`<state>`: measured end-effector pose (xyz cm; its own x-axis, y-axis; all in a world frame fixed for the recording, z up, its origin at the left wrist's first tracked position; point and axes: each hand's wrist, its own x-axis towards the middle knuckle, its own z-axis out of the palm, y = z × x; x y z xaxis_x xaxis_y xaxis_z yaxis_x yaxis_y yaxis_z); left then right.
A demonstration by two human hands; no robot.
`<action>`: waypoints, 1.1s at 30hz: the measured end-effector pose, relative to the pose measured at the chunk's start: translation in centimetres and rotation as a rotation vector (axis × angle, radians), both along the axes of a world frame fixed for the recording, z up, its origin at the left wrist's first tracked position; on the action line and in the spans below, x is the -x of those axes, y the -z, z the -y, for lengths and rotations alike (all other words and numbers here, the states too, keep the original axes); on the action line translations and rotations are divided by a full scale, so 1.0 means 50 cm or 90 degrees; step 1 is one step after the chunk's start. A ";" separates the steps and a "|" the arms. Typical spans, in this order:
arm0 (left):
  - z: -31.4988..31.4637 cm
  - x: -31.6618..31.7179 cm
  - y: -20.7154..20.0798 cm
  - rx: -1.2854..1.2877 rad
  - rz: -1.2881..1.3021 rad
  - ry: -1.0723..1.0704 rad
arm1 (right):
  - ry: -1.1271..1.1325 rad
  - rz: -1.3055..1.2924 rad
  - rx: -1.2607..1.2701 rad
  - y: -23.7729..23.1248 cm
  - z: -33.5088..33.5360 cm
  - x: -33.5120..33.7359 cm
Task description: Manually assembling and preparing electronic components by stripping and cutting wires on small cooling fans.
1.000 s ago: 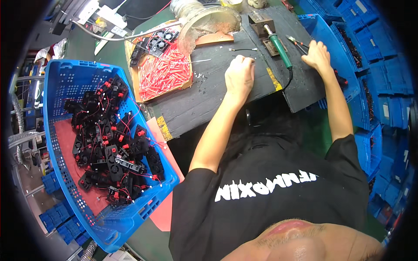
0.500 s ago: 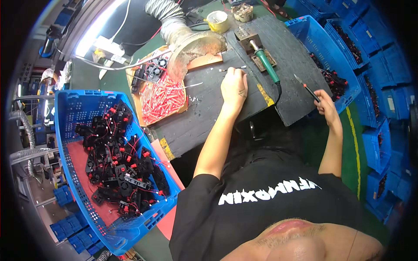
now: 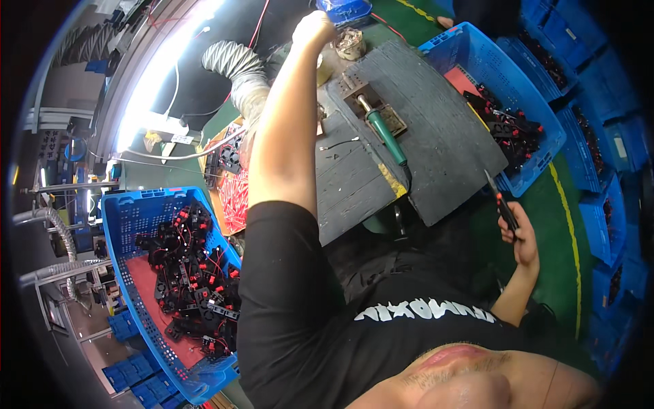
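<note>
Half a second ago the person's left hand (image 3: 313, 31) rested on the board just left of the soldering iron (image 3: 386, 136); now it is stretched well beyond the iron on its far left side, beside a blue object (image 3: 344, 9) and a crusted pot (image 3: 350, 45). The right hand (image 3: 519, 233) has drawn farther out to the iron's right and nearer the body, fingers wrapped around a red-and-black-handled tool (image 3: 503, 204), its pointed end aimed back toward the board. The short wire (image 3: 339, 144) lies uncovered, just left of the iron.

The left fingers are turned away, so whether they grip anything, or touch the blue object, cannot be told. That arm hides most of the hose's hood and part of the red pieces (image 3: 234, 198), left of the iron; the sleeve covers one side of the left crate (image 3: 146, 210). The blue object is cut off by the upper edge.

Right of the iron, the dark board (image 3: 446, 133) is bare up to its edge, with the right crate (image 3: 472, 53) close beyond. The tool's tip overlaps the board's near right corner in view; green floor (image 3: 555, 273) opens past the right hand.
</note>
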<state>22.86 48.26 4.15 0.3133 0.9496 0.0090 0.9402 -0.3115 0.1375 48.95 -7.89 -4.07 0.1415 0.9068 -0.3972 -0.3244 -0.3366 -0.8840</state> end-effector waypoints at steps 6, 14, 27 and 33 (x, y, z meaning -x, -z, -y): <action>-0.053 0.050 -0.018 0.195 -0.252 -0.005 | 0.022 -0.055 0.038 0.004 0.049 -0.013; -0.088 0.137 0.041 0.133 -0.209 0.007 | -0.082 -0.055 -0.021 -0.008 -0.005 0.002; 0.581 0.360 -0.154 -0.284 0.333 0.077 | -0.351 0.626 -0.236 -0.095 -0.139 0.313; 0.826 0.474 0.078 -0.231 0.513 -0.224 | -0.349 0.823 -0.512 -0.037 -0.264 0.460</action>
